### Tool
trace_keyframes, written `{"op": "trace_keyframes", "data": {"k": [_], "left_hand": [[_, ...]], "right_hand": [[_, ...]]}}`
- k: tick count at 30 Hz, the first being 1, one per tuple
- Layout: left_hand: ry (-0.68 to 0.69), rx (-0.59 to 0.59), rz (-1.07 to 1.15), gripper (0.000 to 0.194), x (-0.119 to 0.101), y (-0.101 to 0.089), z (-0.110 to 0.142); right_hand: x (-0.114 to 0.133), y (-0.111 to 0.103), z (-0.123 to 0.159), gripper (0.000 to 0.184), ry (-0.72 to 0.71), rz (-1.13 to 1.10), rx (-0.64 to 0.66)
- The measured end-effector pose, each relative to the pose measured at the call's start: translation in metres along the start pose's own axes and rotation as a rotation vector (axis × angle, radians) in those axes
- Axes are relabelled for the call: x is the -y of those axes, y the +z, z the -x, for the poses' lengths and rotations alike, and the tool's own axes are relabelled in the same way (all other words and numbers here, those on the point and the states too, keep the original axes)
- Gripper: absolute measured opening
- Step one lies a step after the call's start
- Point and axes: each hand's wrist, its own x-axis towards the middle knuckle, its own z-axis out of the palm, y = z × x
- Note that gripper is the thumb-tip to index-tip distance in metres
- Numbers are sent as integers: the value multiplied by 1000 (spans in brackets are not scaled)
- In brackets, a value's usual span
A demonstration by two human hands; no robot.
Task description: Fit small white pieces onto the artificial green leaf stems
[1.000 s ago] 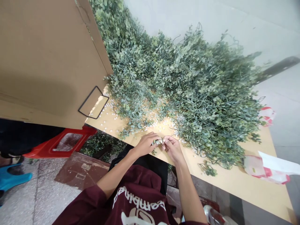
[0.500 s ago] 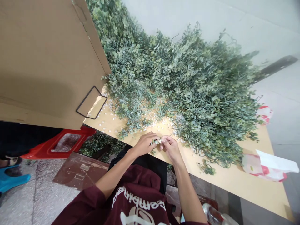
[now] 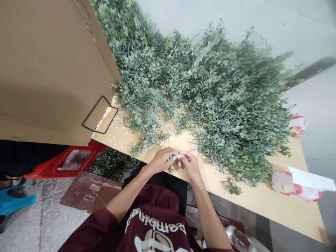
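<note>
My left hand (image 3: 162,160) is closed around a small artificial leaf sprig (image 3: 172,157) just above the table's front edge. At the sprig's right end sits a small white bead (image 3: 179,156). My right hand (image 3: 189,164) meets it there, thumb and fingertips pinched at the bead; exactly what lies between them is partly hidden. Beyond both hands, many loose white beads (image 3: 181,140) are scattered on the tan table (image 3: 291,206). A big heap of artificial greenery (image 3: 231,101) covers the table behind them.
A large cardboard box (image 3: 52,70) stands at left, with a thin black rectangular frame (image 3: 105,132) by its corner. Red-and-white packaging (image 3: 296,187) lies at right. A loose sprig (image 3: 232,187) is near the front edge. Below are a red stool (image 3: 97,150) and another person's blue slipper (image 3: 18,204).
Both hands stay nearly in place, with only a slight shift of the fingers at the sprig and bead. The whole view has moved a little.
</note>
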Motion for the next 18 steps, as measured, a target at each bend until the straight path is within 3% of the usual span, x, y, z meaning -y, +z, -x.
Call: {"op": "trace_keyframes", "data": {"k": [18], "left_hand": [[-29,19,-23,18,0,-1,-3]], "right_hand": [[2,3,-3,26,7,51,1]]}}
